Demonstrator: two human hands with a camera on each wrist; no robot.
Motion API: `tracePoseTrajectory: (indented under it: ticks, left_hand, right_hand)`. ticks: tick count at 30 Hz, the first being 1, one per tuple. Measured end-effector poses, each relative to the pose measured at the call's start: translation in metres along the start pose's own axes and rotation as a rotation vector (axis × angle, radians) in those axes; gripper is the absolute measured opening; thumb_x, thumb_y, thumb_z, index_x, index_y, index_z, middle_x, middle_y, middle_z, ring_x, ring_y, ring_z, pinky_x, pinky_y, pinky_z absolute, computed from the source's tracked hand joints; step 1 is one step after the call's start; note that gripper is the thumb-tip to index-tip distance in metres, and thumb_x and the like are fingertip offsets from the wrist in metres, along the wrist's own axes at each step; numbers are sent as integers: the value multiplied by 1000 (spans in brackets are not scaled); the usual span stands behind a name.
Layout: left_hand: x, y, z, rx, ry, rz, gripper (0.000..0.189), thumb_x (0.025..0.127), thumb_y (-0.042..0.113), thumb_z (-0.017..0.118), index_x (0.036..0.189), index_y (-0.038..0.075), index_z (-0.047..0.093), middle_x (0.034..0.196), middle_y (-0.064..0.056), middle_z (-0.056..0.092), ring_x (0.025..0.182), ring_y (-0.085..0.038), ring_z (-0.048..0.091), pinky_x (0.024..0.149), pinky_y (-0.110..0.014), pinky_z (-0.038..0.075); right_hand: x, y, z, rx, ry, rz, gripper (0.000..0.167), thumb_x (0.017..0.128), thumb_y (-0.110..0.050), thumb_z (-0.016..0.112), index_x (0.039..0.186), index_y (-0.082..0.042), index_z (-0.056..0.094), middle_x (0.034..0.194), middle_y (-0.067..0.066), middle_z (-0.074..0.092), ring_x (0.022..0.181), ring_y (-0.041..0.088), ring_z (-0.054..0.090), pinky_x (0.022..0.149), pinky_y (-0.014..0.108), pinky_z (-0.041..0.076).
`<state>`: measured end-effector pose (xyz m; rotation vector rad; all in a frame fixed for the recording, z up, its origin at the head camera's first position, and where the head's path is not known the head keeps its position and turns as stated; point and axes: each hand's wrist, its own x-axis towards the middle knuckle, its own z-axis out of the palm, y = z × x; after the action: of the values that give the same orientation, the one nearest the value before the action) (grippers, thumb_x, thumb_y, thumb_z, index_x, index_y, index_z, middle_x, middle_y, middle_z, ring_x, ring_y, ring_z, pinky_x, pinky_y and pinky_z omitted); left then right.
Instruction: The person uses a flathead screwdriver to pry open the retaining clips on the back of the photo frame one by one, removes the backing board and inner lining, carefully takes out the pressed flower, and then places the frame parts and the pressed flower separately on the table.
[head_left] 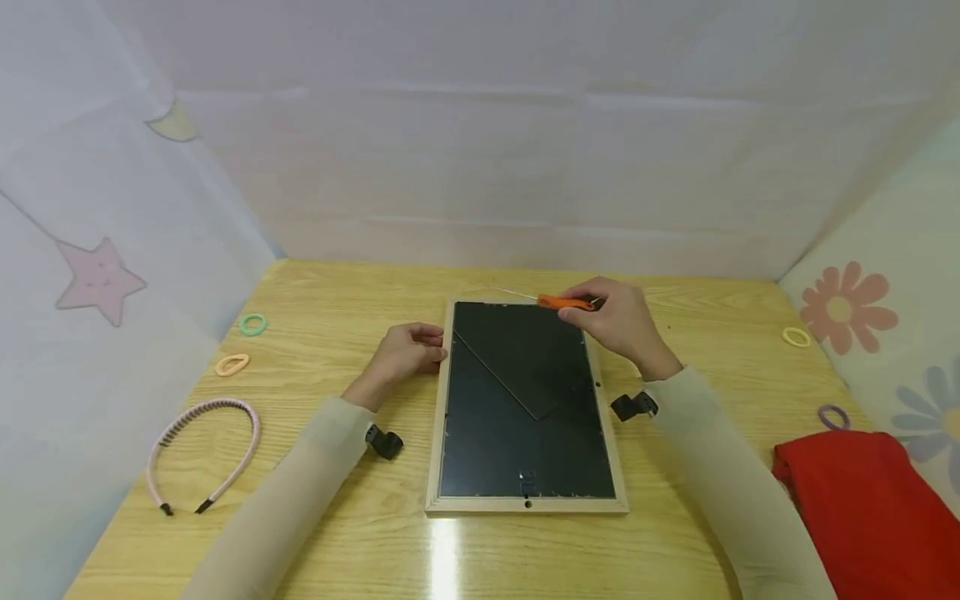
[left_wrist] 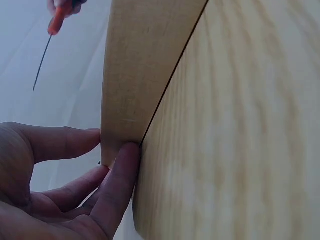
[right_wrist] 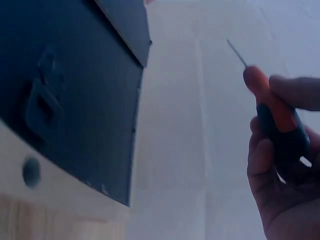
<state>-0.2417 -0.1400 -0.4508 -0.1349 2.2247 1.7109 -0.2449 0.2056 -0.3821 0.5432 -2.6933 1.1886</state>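
Observation:
A light wooden picture frame (head_left: pixel 528 505) lies face down on the table, its black backing (head_left: pixel 517 333) and folded stand leg showing. At its left side, my left hand (head_left: pixel 405 354) holds the rail between thumb and fingertips; the left wrist view shows the thumb (left_wrist: pixel 75 142) at the upper edge. My right hand (head_left: pixel 618 317) grips a small orange-and-black screwdriver (head_left: pixel 558 302) above the frame's far right corner. In the right wrist view, the thin shaft of the screwdriver (right_wrist: pixel 270 102) points away from the hand, apart from the frame.
A pink headband (head_left: pixel 255 433) lies at the left, with a green hair tie (head_left: pixel 243 324) and an orange hair tie (head_left: pixel 217 367) beyond it. At the right are a yellow hair tie (head_left: pixel 785 339), a purple one (head_left: pixel 846 417) and red cloth (head_left: pixel 870 508). Fabric walls surround the table.

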Motion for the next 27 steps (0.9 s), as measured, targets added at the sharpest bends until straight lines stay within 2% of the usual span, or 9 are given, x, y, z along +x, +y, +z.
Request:
tracePoseTrajectory:
  ticks: [4,8,14,18,27]
  left_hand:
    - [-2,1,4,8,-22,1,45,92,1,68,136,0,57,133,-21,59,98,-19,69,92,-39,62]
    - [-2,2,6,31,-14,6,44,92,3,69,136,2,58,132,-18,61,104,-22,68,90,-35,63]
    - [-2,2,3,55,-2,11,46,91,4,70,136,5,59,131,-15,62,106,-22,67,86,-31,63]
    - [-4,3,3,29,-15,10,47,91,3,69,137,3,58,132,-16,61,105,-22,67,88,-33,63]
    - [-6,4,5,-2,-6,-5,51,91,4,71,139,1,56,139,-18,58,96,-17,70,91,-39,62]
  right_hand:
    - [-1,-4,16,-28,-107,10,26,88,-32,80,112,-23,76,113,1,73,82,17,67,69,34,57]
    - [0,-3,27,-30,-157,38,28,87,-32,81,112,-22,74,112,1,73,88,17,68,74,36,58]
    - [4,-5,43,-55,-223,20,25,89,-34,79,110,-22,72,107,1,75,78,15,64,67,32,54]
    - [2,-9,47,-104,-235,-24,23,89,-32,79,109,-21,73,109,1,75,76,15,63,67,32,51]
    - [-2,-12,49,-181,-254,-83,24,89,-28,79,111,-18,74,110,2,74,85,16,66,72,34,56]
